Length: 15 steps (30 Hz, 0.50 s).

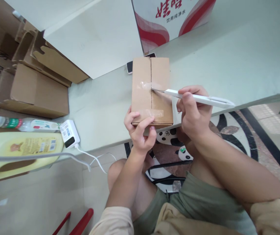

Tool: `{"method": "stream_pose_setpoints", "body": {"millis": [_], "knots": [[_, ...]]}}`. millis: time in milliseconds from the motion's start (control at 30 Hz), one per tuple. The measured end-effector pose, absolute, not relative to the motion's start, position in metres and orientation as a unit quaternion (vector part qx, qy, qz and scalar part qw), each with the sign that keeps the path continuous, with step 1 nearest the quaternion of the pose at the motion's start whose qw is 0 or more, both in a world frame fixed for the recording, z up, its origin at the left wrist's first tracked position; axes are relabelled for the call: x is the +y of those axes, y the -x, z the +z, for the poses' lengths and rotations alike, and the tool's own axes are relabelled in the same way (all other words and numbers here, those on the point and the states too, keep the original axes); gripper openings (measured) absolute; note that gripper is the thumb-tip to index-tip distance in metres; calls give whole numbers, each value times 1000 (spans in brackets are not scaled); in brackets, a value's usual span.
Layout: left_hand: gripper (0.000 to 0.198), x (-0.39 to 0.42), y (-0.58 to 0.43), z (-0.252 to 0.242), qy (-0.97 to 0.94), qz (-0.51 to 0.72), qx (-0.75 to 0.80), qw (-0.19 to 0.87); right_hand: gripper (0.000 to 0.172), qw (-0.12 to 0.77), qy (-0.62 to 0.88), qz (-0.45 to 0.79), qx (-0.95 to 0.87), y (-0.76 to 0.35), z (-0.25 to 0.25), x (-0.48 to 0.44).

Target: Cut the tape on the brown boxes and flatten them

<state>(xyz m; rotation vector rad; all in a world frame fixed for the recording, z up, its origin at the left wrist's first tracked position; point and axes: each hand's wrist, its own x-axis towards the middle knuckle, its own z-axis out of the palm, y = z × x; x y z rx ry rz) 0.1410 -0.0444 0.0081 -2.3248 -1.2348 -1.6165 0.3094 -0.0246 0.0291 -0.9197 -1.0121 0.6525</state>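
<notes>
A small taped cardboard box [142,94] lies on the pale table [101,107] near its front edge. My left hand [140,132] grips the box's near edge, fingers curled over it. My right hand [194,111] is closed round a white utility knife [201,98], whose blade tip rests on the centre seam by a strip of clear tape. A second strip of tape crosses the seam close to my left hand.
A phone [130,67] peeks from behind the box. A red-and-white carton [169,23] stands at the back. Open cardboard boxes [37,88] sit left, beside a water bottle [20,124], a white charger [69,133] with cable and a yellow bottle [20,153].
</notes>
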Motion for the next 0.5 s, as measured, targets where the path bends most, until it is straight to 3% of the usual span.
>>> {"method": "stream_pose_setpoints", "body": {"millis": [300, 500], "knots": [[27, -44, -140, 6, 745, -529, -406, 14, 24, 716, 398, 338, -464, -310, 28, -25], [25, -44, -141, 6, 743, -530, -408, 15, 31, 698, 421, 322, -482, -311, 27, -26]]}}
